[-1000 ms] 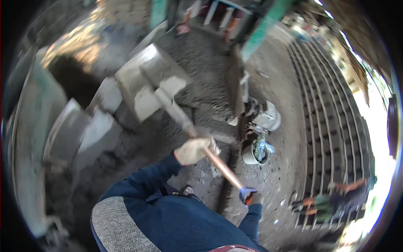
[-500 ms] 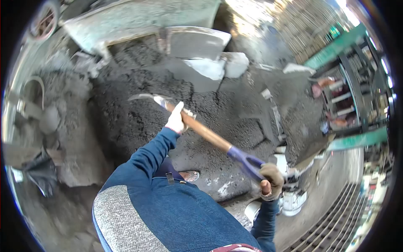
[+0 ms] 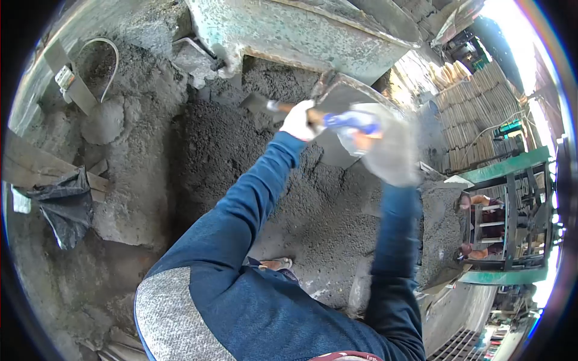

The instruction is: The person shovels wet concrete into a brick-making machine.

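Observation:
My left hand (image 3: pixel 299 121), in a white glove, is closed around the wooden shaft of a shovel (image 3: pixel 337 120). The purple D-shaped handle of the shovel is in my gloved right hand (image 3: pixel 388 147), which is smeared by motion. The shovel's dark blade points left, just over the heap of dark, damp gritty mix (image 3: pixel 241 144), near the opening in the side of a pale green metal trough (image 3: pixel 289 39). My two hands are close together, the shaft foreshortened between them.
A grey metal sheet (image 3: pixel 343 102) leans by the trough. On the left are a concrete ledge (image 3: pixel 132 192) and a black plastic bag (image 3: pixel 66 204). A green metal frame (image 3: pixel 503 165) stands on the right, with part of another person behind it. Stacked slats (image 3: pixel 475 108) lie beyond.
Both hands have moved up and forward with the shovel. My right hand has swung from lower right to near my left. The view has shifted, showing more of the trough.

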A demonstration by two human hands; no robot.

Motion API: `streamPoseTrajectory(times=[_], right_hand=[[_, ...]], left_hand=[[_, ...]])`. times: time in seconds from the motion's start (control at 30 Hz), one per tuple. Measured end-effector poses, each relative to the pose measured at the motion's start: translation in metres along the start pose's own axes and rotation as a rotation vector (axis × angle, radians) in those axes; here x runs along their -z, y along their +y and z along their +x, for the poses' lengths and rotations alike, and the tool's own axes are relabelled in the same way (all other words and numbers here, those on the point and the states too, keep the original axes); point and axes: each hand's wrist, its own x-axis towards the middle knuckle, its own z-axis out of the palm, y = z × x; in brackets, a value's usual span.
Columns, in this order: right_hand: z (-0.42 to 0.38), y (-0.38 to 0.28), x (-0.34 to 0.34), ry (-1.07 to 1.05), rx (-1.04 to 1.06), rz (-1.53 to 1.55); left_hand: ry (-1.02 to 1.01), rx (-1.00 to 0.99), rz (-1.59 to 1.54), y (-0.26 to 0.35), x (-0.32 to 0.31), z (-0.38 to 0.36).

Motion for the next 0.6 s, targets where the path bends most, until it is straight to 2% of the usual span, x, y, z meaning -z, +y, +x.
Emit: streamPoseTrajectory(times=[0.03,0.1,0.13,0.17,0.2,0.23,0.3,0.33,0.37,0.4,0.47,0.53,0.6], right_hand=[[0.003,0.007,-0.041,-0.034,-0.07,-0.01],[-0.019,0.013,-0.102,-0.024,0.063,-0.062],[-0.039,0.008,-0.112,0.021,0.13,-0.065],[-0.067,0.011,-0.124,0.037,0.145,-0.065],[-0.097,0.007,-0.127,-0.002,0.15,0.0],[-0.126,-0.006,-0.125,-0.095,0.021,0.058],[-0.202,-0.023,-0.142,-0.223,-0.088,0.094],[-0.24,-0.032,-0.159,-0.434,-0.234,0.029],[-0.29,-0.02,-0.185,-0.437,-0.152,0.171],[-0.313,-0.038,-0.182,-0.308,-0.105,0.287],[-0.315,-0.058,-0.157,-0.482,-0.206,0.335],[-0.297,-0.066,-0.11,-0.367,-0.082,0.539],[-0.289,-0.033,-0.082,-0.297,-0.02,0.739]], left_hand=[[0.164,-0.02,0.018,0.007,0.007,-0.017],[0.497,-0.049,0.063,0.02,0.013,-0.055],[0.442,-0.043,0.081,0.025,0.052,-0.055],[0.487,-0.045,0.094,0.013,0.054,-0.072],[0.521,-0.1,0.242,-0.008,0.042,-0.097],[0.496,-0.086,0.278,-0.016,0.085,-0.098],[0.502,-0.107,0.305,-0.049,0.134,-0.133],[0.519,-0.09,0.485,-0.065,0.16,-0.156],[0.58,-0.027,0.474,-0.082,0.165,-0.183],[0.643,0.038,0.462,-0.095,0.163,-0.203],[0.612,0.017,0.527,-0.112,0.144,-0.223],[0.588,-0.028,0.632,-0.129,0.113,-0.236],[0.447,0.076,0.497,-0.133,0.09,-0.24]])
